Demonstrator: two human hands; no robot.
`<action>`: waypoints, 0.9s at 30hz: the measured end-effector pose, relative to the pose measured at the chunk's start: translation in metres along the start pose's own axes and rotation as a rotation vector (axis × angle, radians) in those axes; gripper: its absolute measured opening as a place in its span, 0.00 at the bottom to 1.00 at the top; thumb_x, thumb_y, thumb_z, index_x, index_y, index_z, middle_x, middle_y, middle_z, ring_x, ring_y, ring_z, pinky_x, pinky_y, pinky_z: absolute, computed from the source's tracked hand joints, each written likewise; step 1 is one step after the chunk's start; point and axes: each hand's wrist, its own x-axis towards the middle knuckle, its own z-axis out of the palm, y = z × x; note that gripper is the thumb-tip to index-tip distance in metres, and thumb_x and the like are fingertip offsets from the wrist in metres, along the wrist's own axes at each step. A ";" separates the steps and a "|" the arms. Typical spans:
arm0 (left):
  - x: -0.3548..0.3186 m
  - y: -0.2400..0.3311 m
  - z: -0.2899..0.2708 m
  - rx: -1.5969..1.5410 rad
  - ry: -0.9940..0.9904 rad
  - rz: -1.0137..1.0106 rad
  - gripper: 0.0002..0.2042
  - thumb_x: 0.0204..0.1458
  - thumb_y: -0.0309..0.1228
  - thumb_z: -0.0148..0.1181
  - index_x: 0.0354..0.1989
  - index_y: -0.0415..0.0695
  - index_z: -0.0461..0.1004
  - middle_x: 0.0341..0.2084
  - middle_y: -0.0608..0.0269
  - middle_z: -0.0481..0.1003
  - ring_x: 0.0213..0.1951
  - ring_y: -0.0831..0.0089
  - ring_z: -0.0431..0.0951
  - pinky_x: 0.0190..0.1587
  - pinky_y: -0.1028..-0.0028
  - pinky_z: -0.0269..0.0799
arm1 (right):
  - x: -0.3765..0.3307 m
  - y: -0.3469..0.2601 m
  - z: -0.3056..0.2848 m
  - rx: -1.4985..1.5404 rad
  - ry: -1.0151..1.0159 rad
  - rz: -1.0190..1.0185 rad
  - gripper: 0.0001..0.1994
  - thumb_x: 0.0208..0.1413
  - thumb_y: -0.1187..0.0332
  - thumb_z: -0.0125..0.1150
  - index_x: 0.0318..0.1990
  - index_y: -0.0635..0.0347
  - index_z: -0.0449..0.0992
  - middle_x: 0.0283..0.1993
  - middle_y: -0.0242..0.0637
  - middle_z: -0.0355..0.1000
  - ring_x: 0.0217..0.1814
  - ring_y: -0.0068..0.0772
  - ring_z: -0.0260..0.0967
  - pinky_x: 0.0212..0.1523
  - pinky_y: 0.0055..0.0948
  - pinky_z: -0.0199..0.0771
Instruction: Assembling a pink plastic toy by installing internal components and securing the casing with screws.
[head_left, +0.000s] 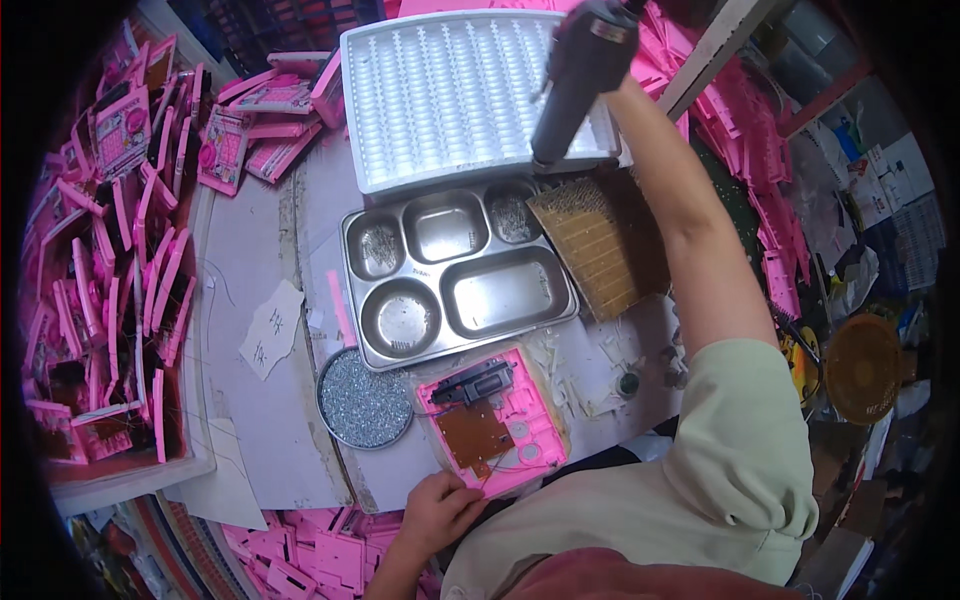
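Note:
A pink plastic casing [545,425] lies at the table's near edge, with a brown circuit board [475,432], a black module [480,382] and thin wires inside. My left hand [440,508] is at its lower left corner, fingers curled against the edge. My right arm stretches far forward. Its hand [622,92] is mostly hidden behind a black electric screwdriver [585,75], tip down above the white tray; whether I grip it does not show. A round dish of small silvery screws [365,400] stands left of the casing.
A steel compartment tray [425,272] with small parts stands mid-table, below a white ribbed tray [450,100]. Right of it is a brown cardboard box [590,245]. A bin of pink assembled units [120,290] fills the left; pink shells [740,150] pile up at far right.

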 end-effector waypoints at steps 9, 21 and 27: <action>0.009 0.000 -0.001 0.043 -0.052 -0.029 0.09 0.45 0.28 0.75 0.31 0.44 0.79 0.28 0.58 0.72 0.29 0.58 0.75 0.31 0.63 0.72 | -0.013 0.009 -0.079 0.954 0.714 -0.118 0.07 0.55 0.78 0.66 0.42 0.65 0.82 0.39 0.36 0.81 0.42 0.30 0.79 0.44 0.27 0.78; 0.001 0.002 0.003 -0.001 0.018 -0.023 0.10 0.44 0.24 0.75 0.35 0.43 0.80 0.30 0.60 0.72 0.31 0.64 0.75 0.30 0.68 0.70 | -0.405 -0.266 -0.123 1.085 -0.503 -0.516 0.09 0.47 0.70 0.75 0.36 0.54 0.84 0.37 0.31 0.77 0.46 0.39 0.68 0.49 0.39 0.71; 0.000 0.003 0.005 -0.016 0.053 -0.021 0.11 0.45 0.24 0.75 0.36 0.42 0.80 0.31 0.59 0.73 0.32 0.64 0.75 0.31 0.68 0.71 | -0.407 -0.270 -0.115 0.960 -0.340 -0.670 0.15 0.44 0.68 0.76 0.40 0.52 0.80 0.46 0.29 0.77 0.48 0.43 0.68 0.48 0.40 0.71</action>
